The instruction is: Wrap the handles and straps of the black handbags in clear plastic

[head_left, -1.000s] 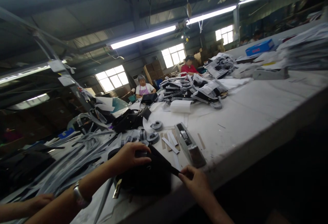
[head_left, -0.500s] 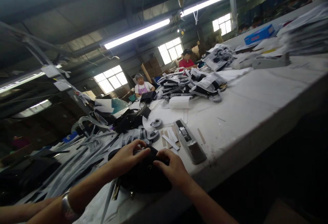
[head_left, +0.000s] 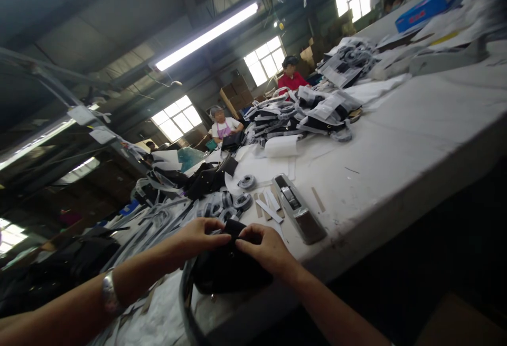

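A black handbag (head_left: 232, 272) with small metal studs lies at the near edge of the table in front of me. My left hand (head_left: 206, 237) pinches its upper edge from the left, thumb and fingers closed on the black material. From the right, my right hand (head_left: 263, 245) grips the same edge, close to the left thumb. A dark flap or tab (head_left: 234, 227) stands up between the two hands. The bag's strap (head_left: 186, 293) hangs down on the left side. What lies under my fingertips is hidden.
A grey tape dispenser (head_left: 299, 208) stands right of the bag, beside paper strips (head_left: 269, 211). Wrapped strap rolls (head_left: 225, 206) lie beyond. A heap of wrapped bags (head_left: 304, 116) sits farther back, with two people across the table. A blue box (head_left: 426, 7) is at far right.
The view has shifted a little. My hands have drawn slightly closer together on the bag's upper edge, and a dark tab now shows upright between them. The strap has come forward on the left.
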The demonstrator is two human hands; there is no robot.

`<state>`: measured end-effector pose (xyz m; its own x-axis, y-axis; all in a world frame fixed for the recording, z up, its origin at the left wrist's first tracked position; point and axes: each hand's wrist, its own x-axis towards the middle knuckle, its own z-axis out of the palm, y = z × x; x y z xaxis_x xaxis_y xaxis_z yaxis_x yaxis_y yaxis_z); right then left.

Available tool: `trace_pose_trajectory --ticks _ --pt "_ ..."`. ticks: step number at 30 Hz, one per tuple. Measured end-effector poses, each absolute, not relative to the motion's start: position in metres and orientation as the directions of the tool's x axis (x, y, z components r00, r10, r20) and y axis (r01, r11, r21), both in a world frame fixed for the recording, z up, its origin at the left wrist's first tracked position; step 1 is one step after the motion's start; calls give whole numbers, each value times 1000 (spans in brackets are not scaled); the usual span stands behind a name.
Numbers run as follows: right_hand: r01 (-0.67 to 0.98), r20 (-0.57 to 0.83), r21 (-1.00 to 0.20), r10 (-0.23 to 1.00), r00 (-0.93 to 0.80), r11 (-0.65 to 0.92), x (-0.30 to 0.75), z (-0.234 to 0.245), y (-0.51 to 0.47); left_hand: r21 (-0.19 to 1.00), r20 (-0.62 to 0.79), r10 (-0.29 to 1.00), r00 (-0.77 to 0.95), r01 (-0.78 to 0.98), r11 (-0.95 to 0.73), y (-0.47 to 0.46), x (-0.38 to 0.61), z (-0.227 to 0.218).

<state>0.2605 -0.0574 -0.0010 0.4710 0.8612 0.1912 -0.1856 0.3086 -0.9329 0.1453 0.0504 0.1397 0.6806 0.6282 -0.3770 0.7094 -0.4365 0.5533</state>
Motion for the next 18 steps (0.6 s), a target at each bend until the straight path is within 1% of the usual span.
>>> trace_pose_trajectory --ticks 8,14,18 --pt "-144 224 -935 856 466 323 257 -3 -57 527 -427 580 693 713 -464 38 147 145" --pt "-81 222 -951 839 497 300 251 2 -63 427 -414 633 655 753 -500 46 146 141" --pt "-86 227 -949 844 486 304 249 4 -64 458 -403 635 659 746 -484 50 142 137"
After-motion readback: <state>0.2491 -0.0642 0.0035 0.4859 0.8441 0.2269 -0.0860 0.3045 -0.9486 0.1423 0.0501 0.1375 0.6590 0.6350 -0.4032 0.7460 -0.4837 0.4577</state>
